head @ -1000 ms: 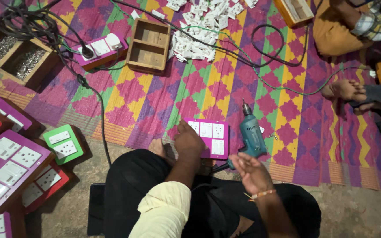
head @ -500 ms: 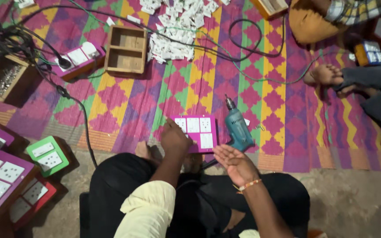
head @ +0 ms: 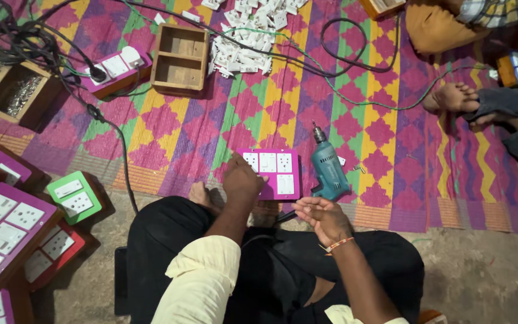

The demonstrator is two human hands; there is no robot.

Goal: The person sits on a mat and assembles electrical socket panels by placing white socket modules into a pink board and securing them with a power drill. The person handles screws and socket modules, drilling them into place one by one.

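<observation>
I am looking down at my own two hands while sitting cross-legged at the edge of a patterned mat [head: 211,126]. My left hand [head: 242,180] is resting palm down, fingers curled, on the left edge of one pink switch board [head: 274,173], which is lying flat on the mat just in front of my knees. I am counting five white switch and socket plates showing on that board. My right hand [head: 322,217] is hovering open, palm up, fingers loosely spread and holding nothing, just below one teal electric drill [head: 328,168]. The drill is lying on the mat just beside the board's right edge, tip pointing away from me.

Farther out, one empty wooden box [head: 180,58] with two compartments is sitting near a pile of white plastic parts [head: 246,33], too many to count. Black and green cables [head: 355,66] are looping across the mat. To my left, one green switch board [head: 74,197] is lying beside several purple and red ones. At the upper right, another person's bare feet [head: 454,99] are resting on the mat.
</observation>
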